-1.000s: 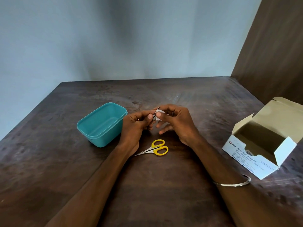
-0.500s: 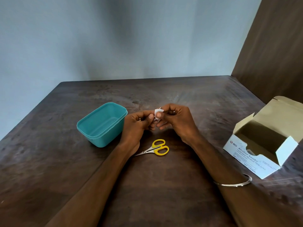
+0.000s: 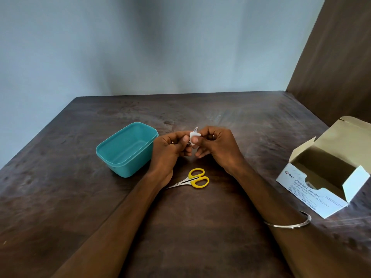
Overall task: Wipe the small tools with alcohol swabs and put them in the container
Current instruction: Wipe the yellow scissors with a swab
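Since a second ago our hands have barely shifted at the centre of the frame, but the white swab has turned and now folds over the lower part of the little metal tool, whose tip pokes up above it. We go by size now: the dark wooden table (image 3: 200, 227) fills the lower half of the frame, worn and streaked. At the right edge the open alcohol swab box (image 3: 313, 189) sits with its flaps up, its printed white face turned toward us. Left of centre the teal container (image 3: 120, 157) stands open on the table, just beside our left wrist. Our left hand (image 3: 170, 149) curls its fingers round the base of the small metal tool (image 3: 195, 129), thumb on top, holding it tight. Our right hand (image 3: 218, 147) pinches the swab (image 3: 194, 137) between thumb and fingers, pressed against the tool, so both hands meet just above the table. A thin metal bangle (image 3: 291, 225) rings our right forearm in the lower right. Below the hands the yellow-handled scissors (image 3: 192, 180) lie flat on the table, blades closed and pointing left, partly tucked under our left wrist, well apart from the container's rim.
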